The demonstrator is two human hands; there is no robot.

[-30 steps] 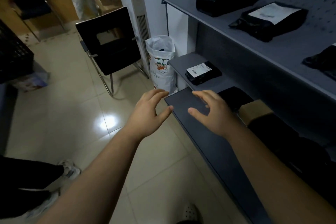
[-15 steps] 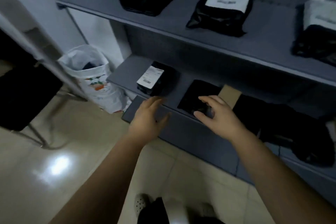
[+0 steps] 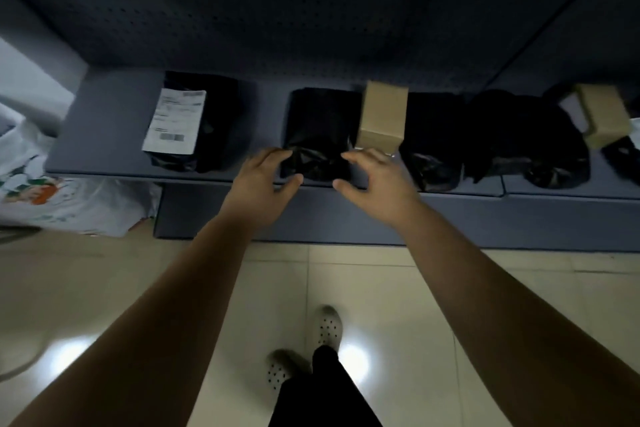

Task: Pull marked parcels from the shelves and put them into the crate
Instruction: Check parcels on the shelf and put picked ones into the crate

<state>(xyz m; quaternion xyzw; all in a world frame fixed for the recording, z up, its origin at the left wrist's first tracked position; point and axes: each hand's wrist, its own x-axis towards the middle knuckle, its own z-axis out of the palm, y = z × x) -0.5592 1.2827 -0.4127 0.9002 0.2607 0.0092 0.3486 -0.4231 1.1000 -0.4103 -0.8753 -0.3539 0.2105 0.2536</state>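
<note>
Both hands have come in from the shelf edge to one parcel. The left hand (image 3: 263, 180) and right hand (image 3: 375, 180) flank the front end of a black parcel (image 3: 320, 125), fingers spread and loosely bent, clasping nothing; I cannot tell whether they touch it. The parcel lies on the lower shelf (image 3: 104, 135), with a box (image 3: 382, 116) just beside it on the right and a labelled parcel (image 3: 207, 121) apart on the left.

L hand (image 3: 258, 180) & R hand (image 3: 375, 180) flank black parcel (image 3: 320, 125) at shelf (image 3: 104, 135) edge — fingers spread, loosely curved; box (image 3: 382, 114) just right, labelled parcel (image 3: 194, 121) left.
</note>
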